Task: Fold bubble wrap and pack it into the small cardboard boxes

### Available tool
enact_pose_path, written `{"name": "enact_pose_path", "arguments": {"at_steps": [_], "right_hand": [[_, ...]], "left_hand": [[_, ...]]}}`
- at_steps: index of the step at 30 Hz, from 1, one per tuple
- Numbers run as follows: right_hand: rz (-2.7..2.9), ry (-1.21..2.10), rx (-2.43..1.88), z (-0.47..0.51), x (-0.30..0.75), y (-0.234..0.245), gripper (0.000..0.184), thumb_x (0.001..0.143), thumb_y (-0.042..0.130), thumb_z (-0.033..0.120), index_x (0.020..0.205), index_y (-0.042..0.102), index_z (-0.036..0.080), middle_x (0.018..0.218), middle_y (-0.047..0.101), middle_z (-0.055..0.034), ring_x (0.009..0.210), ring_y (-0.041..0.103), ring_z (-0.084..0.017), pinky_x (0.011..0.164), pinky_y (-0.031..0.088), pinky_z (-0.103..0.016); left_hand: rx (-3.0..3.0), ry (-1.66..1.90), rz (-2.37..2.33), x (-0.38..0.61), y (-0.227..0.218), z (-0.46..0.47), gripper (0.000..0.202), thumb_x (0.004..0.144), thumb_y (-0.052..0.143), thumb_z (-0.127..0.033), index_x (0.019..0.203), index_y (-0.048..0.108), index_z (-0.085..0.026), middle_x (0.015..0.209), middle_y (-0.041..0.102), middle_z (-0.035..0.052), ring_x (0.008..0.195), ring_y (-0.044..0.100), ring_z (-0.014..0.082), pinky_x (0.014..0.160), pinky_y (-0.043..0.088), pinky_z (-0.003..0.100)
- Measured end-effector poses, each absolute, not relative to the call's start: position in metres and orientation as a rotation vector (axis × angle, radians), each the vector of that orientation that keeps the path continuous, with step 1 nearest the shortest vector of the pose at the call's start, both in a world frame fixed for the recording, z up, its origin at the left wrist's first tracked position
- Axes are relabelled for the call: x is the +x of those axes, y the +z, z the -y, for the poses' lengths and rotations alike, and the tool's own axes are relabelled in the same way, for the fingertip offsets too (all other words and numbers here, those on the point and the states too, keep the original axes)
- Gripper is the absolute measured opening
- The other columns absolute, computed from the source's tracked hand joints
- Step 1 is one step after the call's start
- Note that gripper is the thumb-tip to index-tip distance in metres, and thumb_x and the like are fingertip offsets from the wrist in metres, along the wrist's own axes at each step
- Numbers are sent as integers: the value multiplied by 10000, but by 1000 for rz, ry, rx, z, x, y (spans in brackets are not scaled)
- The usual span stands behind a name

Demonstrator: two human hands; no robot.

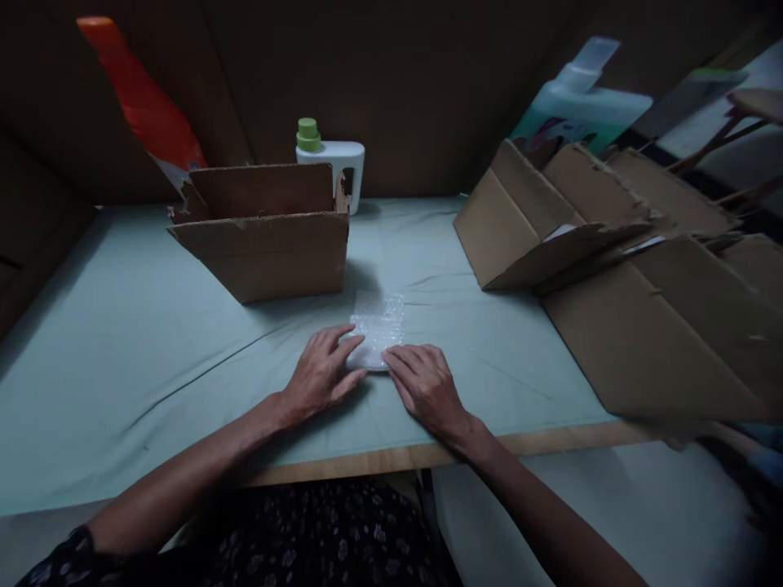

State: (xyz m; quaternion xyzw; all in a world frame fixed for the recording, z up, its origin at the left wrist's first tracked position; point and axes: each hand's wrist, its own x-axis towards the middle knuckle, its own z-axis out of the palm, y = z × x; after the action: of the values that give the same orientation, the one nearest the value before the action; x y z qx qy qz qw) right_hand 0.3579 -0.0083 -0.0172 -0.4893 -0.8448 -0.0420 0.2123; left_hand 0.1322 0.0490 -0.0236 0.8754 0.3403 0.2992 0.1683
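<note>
A small bundle of clear bubble wrap (380, 326) lies on the pale green table cover (122, 342), just in front of me. My left hand (321, 373) rests flat on the bundle's near left corner, fingers stretched out and together. My right hand (424, 383) lies flat at the bundle's near right edge, fingers extended and touching it. Both hands press down on the wrap rather than gripping it. What the wrap holds, if anything, is hidden.
An open cardboard box (263, 236) stands behind the wrap to the left. A white bottle with a green cap (333, 163) stands behind it, beside an orange bag (147, 106). Flattened cardboard boxes (642, 285) are stacked at the right, with a teal jug (581, 102) behind.
</note>
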Motion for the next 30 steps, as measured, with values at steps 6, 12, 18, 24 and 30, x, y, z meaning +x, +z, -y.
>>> {"name": "enact_pose_path", "arguments": {"at_steps": [6, 12, 18, 24, 30], "right_hand": [[2292, 456, -1347, 24, 361, 18, 269, 963, 517, 145, 1200, 642, 170, 1073, 758, -74, 929, 679, -214, 861, 486, -394], [2206, 189, -1485, 33, 357, 9, 259, 959, 528, 195, 1185, 650, 164, 1179, 708, -140, 1063, 650, -279, 875, 487, -450], [2315, -9, -1516, 41, 347, -2, 306, 905, 618, 203, 1205, 626, 140, 1159, 707, -158, 1015, 647, -315, 844, 485, -471], [1869, 216, -1461, 29, 343, -4, 200, 929, 601, 205, 1126, 638, 195, 1046, 744, -83, 956, 691, -234, 843, 542, -378], [1593, 820, -1500, 29, 320, 2, 167, 914, 609, 327, 1013, 664, 204, 875, 725, -25, 780, 686, -177, 709, 572, -265]], "left_hand": [[2440, 798, -753, 115, -7, -30, 411, 940, 525, -142, 1348, 513, -194, 1092, 722, 96, 1010, 652, 227, 886, 528, 412], [2335, 620, -995, 136, -16, -45, 378, 922, 549, -220, 1293, 577, -153, 971, 749, 89, 844, 692, 218, 802, 540, 384], [2117, 634, -1159, 143, -13, -46, 382, 919, 575, -331, 1260, 601, -160, 1031, 697, 102, 862, 657, 215, 795, 532, 373], [1168, 572, -1000, 131, 6, -21, 486, 865, 638, -430, 1244, 595, -128, 1121, 669, 136, 954, 647, 219, 813, 534, 356], [1093, 758, -758, 141, 14, -16, 407, 859, 651, -397, 1170, 651, -134, 1101, 709, 105, 1052, 638, 241, 971, 471, 379]]}}
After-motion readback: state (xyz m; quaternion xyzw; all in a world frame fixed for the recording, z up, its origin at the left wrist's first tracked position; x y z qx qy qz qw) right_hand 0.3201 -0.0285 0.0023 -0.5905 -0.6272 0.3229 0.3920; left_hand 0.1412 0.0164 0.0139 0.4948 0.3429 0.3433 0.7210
